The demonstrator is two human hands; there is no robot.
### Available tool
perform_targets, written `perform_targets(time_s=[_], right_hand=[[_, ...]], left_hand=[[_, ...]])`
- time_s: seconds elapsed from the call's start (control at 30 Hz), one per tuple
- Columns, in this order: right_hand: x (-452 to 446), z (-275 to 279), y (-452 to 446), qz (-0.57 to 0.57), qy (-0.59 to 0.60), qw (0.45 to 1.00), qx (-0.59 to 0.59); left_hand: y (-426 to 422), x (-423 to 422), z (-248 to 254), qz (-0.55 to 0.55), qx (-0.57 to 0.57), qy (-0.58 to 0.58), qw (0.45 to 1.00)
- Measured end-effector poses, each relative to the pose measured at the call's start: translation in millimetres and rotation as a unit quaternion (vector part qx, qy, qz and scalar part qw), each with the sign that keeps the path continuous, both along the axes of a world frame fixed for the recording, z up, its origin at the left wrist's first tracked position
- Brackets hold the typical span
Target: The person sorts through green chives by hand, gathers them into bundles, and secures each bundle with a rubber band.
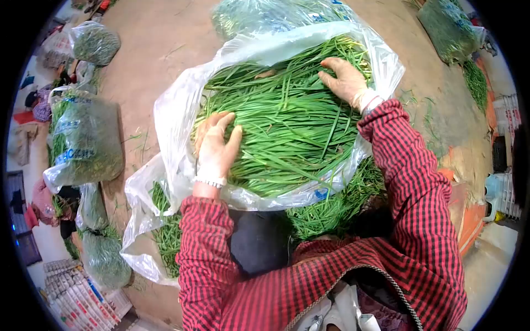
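Observation:
Long green chives [292,118] lie in a thick layer inside a clear plastic bag [175,113], whose mouth is spread wide in front of me. My left hand [217,146] rests at the left side of the chives, fingers apart and fingertips against the leaves. At the upper right of the bag is my right hand [346,83], its thumb and fingers spread over the chives near the bag's rim. Both hands appear to wear thin pale gloves. Neither is closed around a bunch.
Another filled plastic bag [276,16] stands just beyond. More bags of greens [88,138] line the left side, and one bag [450,30] sits at the far right. Loose greens [342,201] lie near my lap. Stacked white crates [83,298] stand lower left, near other people.

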State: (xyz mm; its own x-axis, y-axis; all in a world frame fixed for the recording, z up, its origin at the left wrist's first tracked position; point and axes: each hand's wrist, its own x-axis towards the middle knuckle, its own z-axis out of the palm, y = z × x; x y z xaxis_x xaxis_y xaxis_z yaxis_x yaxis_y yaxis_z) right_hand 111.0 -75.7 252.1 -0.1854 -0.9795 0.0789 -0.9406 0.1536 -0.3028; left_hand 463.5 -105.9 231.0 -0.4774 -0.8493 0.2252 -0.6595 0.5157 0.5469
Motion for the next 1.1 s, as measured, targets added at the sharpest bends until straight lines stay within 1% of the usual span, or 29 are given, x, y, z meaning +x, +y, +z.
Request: perform_targets(time_s=[0.03,0.1,0.13,0.17,0.2,0.23,0.3,0.33,0.37,0.4,0.43,0.47,0.5,0.53,0.57,0.63,0.7,0.73,0.77,0.83,0.93,0.97,1.03,1.1], right_hand=[[-15.9,-7.1,-5.1,0.002,0.027,0.999,-0.018],[-47.4,-18.9,-12.6,-0.021,0.137,0.988,-0.065],[-55.2,-4.0,-15.8,-0.089,0.063,0.994,0.009],[-63.1,11.4,-22.1,-0.156,-0.013,0.985,0.079],[-96.6,-3.0,-28.6,-0.119,-0.056,0.990,0.043],[-103.2,2.7,-33.0,-0.113,-0.079,0.990,0.020],[-110.4,17.7,-35.1,-0.158,-0.083,0.984,-0.015],[-106.1,27.4,-35.7,-0.135,-0.117,0.984,-0.016],[-96.6,30.3,-30.9,-0.091,-0.112,0.989,-0.021],[-65.1,39.1,-22.4,-0.046,-0.109,0.993,-0.025],[-32.3,42.8,-14.8,0.003,-0.144,0.990,0.002],[-2.5,44.1,-7.2,0.106,-0.146,0.983,0.024],[25.1,29.3,-2.0,0.190,-0.077,0.978,-0.024],[51.9,18.2,-5.4,0.284,-0.030,0.958,-0.030],[80.4,17.0,-3.3,0.301,0.008,0.953,0.013],[122.4,-10.9,-11.1,0.308,-0.032,0.951,-0.004],[153.9,-24.2,-35.5,0.323,-0.109,0.940,0.034],[168.1,-17.4,-50.0,0.305,-0.126,0.923,0.198],[180.9,-23.7,-56.5,0.283,-0.122,0.923,0.230],[193.7,-19.3,-56.7,0.290,-0.150,0.916,0.232],[199.5,-3.7,-44.4,0.324,-0.116,0.910,0.230],[204.0,3.1,-40.9,0.319,-0.055,0.912,0.251],[214.3,5.2,-30.8,0.307,0.036,0.923,0.229],[223.9,9.1,-28.6,0.291,0.036,0.926,0.237]], left_hand=[[2.3,-1.2,-1.5,-0.009,-0.020,0.021,1.000],[2.2,0.8,-4.7,-0.018,-0.024,0.030,0.999],[2.5,-1.3,-3.7,-0.023,-0.020,0.028,0.999],[5.5,-3.0,-6.7,-0.023,-0.020,0.042,0.999],[7.3,-3.9,-10.9,-0.021,0.009,0.082,0.996],[7.6,-5.0,-14.6,-0.019,0.037,0.121,0.992],[3.7,-3.7,-18.4,-0.018,0.061,0.111,0.992],[3.9,-2.7,-17.8,-0.010,0.083,0.099,0.992],[4.8,-2.6,-13.9,-0.008,0.086,0.094,0.992],[4.4,-4.1,-6.3,0.027,0.091,0.116,0.989],[4.8,-4.3,-1.8,0.064,0.096,0.138,0.984],[4.9,-1.5,-7.1,0.115,0.152,0.235,0.953],[5.2,5.5,-0.9,0.173,0.255,0.304,0.901],[6.3,11.0,1.4,0.210,0.317,0.364,0.850],[10.8,17.3,2.1,0.218,0.335,0.405,0.822],[19.1,29.3,2.3,0.215,0.336,0.446,0.801],[27.4,36.9,1.0,0.205,0.316,0.467,0.800],[31.1,37.7,-1.2,0.202,0.306,0.475,0.800],[32.6,39.9,-2.6,0.199,0.298,0.480,0.801],[34.5,41.6,-5.9,0.193,0.278,0.486,0.806],[33.3,43.1,-11.4,0.178,0.245,0.488,0.819],[32.2,43.7,-13.5,0.173,0.232,0.487,0.824],[28.6,43.2,-18.4,0.159,0.206,0.486,0.834],[24.0,43.5,-24.1,0.146,0.180,0.486,0.843]])
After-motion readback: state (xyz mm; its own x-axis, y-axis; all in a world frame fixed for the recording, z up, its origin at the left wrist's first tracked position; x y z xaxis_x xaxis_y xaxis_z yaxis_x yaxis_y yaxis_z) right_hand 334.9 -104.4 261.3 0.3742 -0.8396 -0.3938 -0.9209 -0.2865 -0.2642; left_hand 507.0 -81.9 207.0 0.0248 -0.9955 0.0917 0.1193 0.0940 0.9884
